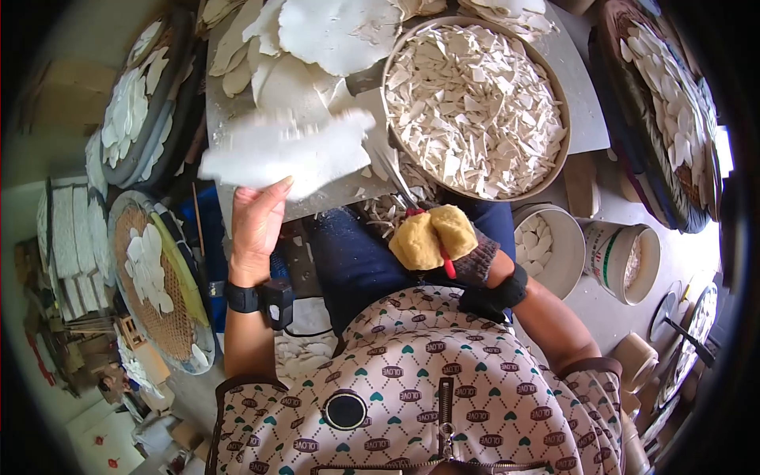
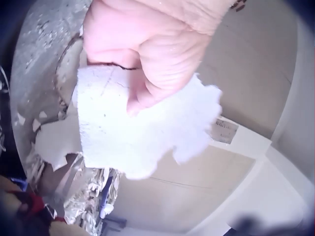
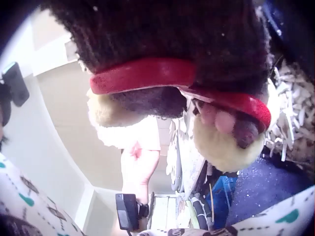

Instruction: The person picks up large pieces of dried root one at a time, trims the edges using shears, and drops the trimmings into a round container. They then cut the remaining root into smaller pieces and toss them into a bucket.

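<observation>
My bare left hand [image 1: 257, 226] pinches a thin white sheet [image 1: 297, 162] between thumb and fingers, above the near edge of the table. In the left wrist view this sheet [image 2: 128, 132] has one straight side and a ragged opposite side. My right hand [image 1: 478, 260], in a dark knitted glove, grips shears with red handles [image 3: 142, 76]. Yellow foam padding [image 1: 419, 241] wraps round the handles and covers most of the fingers. The metal blades [image 1: 398, 180] point up toward the table, right of the sheet and apart from it.
A big round tray [image 1: 564, 119] full of white chips sits on the grey table [image 1: 586, 131]. Large white sheets [image 1: 340, 36] are piled at the back left. Two buckets [image 1: 574, 249] [image 1: 606, 261] stand at right. Round woven racks [image 1: 170, 317] with white pieces line both sides.
</observation>
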`<action>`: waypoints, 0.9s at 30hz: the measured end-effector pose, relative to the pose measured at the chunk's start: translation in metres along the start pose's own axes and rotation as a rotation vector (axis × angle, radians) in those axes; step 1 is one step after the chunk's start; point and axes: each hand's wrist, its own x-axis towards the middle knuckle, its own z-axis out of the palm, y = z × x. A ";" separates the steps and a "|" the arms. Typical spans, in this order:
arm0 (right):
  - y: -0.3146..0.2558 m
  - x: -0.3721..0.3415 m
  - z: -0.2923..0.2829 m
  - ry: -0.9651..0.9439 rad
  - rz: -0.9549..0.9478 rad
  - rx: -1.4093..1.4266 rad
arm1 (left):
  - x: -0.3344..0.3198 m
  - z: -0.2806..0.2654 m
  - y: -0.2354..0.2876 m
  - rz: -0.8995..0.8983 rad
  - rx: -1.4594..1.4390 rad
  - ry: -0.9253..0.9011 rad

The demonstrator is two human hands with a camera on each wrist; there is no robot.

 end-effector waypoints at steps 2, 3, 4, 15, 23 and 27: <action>0.007 0.002 -0.008 -0.100 0.063 0.346 | 0.001 -0.004 0.011 0.056 0.079 -0.076; 0.013 0.002 -0.012 -0.130 0.106 0.537 | 0.003 -0.005 0.011 0.272 0.275 -0.108; 0.024 0.000 -0.013 -0.135 0.163 0.770 | 0.004 -0.005 0.011 0.484 0.471 -0.137; 0.013 0.003 -0.001 -0.171 0.274 1.045 | 0.008 -0.013 0.012 0.505 0.741 -0.085; 0.027 -0.001 -0.007 -0.121 0.418 1.176 | 0.015 -0.013 0.014 0.401 0.657 -0.176; 0.030 0.001 -0.002 -0.189 0.276 1.145 | 0.017 -0.012 0.012 0.429 0.676 -0.167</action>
